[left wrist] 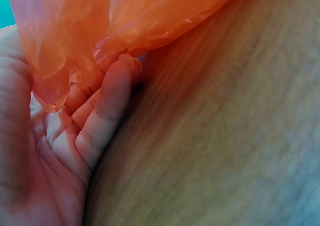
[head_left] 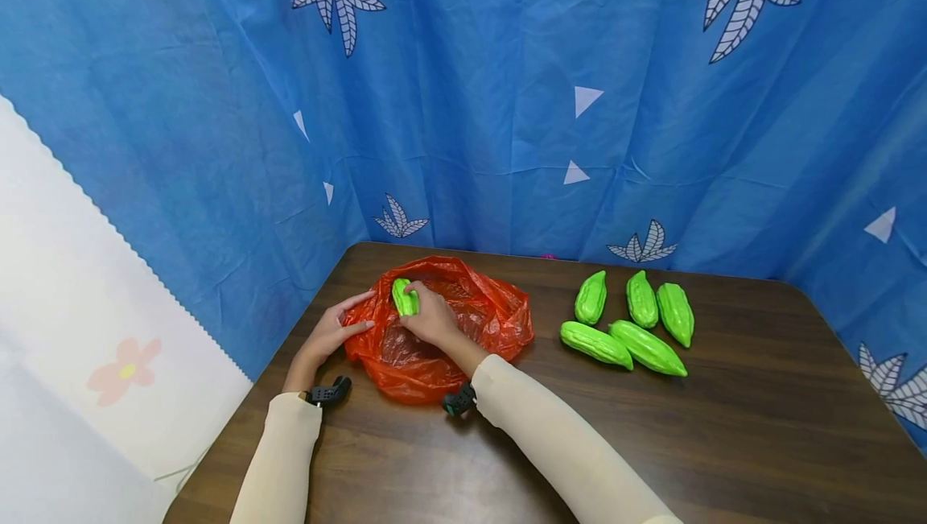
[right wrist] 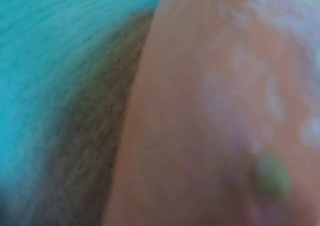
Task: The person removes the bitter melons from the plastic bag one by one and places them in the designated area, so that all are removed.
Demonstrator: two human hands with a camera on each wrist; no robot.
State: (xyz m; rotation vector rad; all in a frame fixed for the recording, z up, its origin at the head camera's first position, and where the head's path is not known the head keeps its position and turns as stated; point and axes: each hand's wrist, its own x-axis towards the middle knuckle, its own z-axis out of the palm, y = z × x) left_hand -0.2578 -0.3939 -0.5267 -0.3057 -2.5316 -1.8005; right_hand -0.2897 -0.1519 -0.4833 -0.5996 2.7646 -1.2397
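An orange-red plastic bag (head_left: 413,385) lies spread with its mouth up on the left part of the table. My left hand (head_left: 329,337) holds its left side between thumb and fingers; in the left wrist view the thin film (left wrist: 75,31) hangs into the palm. Over the bag's mouth, my right hand (head_left: 433,317) grips a bright green bitter melon (head_left: 402,296) near the bag's left inner wall. The fingers' far side is hidden. In the right wrist view everything is blurred, the bag's side (right wrist: 200,111) filling most of it.
Several more green bitter melons lie right of the bag: three at the back, one of them (head_left: 591,299) nearest the bag, and two in front, including a long one (head_left: 648,348). A blue curtain (head_left: 463,105) hangs behind the dark wooden table (head_left: 760,395).
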